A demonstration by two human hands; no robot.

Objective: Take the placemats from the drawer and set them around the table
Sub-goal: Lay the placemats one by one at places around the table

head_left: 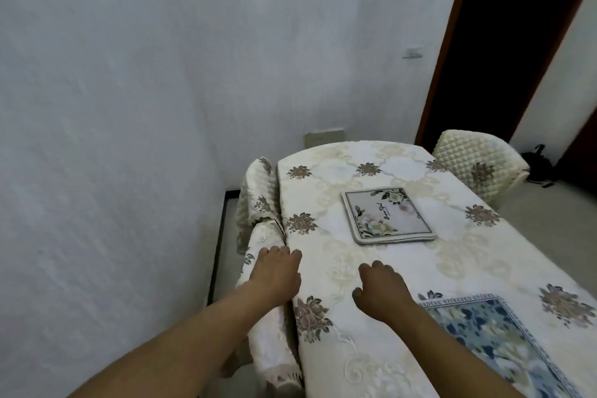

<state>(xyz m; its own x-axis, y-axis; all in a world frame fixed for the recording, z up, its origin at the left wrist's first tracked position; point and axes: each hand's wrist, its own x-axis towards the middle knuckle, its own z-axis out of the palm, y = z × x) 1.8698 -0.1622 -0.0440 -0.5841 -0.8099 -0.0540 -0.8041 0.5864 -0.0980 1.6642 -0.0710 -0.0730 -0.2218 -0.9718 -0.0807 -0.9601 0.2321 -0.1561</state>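
Note:
A pale placemat stack [387, 216] with a floral print and a dark border lies flat in the middle of the table [349, 171], which has a cream flowered cloth. A blue floral placemat [497, 339] lies at the table's near right corner, partly cut off by the frame. My left hand [277, 271] rests palm down at the table's left edge, fingers over the cloth and a chair cover. My right hand [381, 291] hovers on the cloth between the two mats, fingers curled downward, holding nothing. No drawer is in view.
A quilted chair [258, 200] is tucked against the table's left side, close to the white wall. Another quilted chair [478, 165] stands at the far right. A dark doorway [504, 42] opens behind it, with a black object [539, 165] on the floor.

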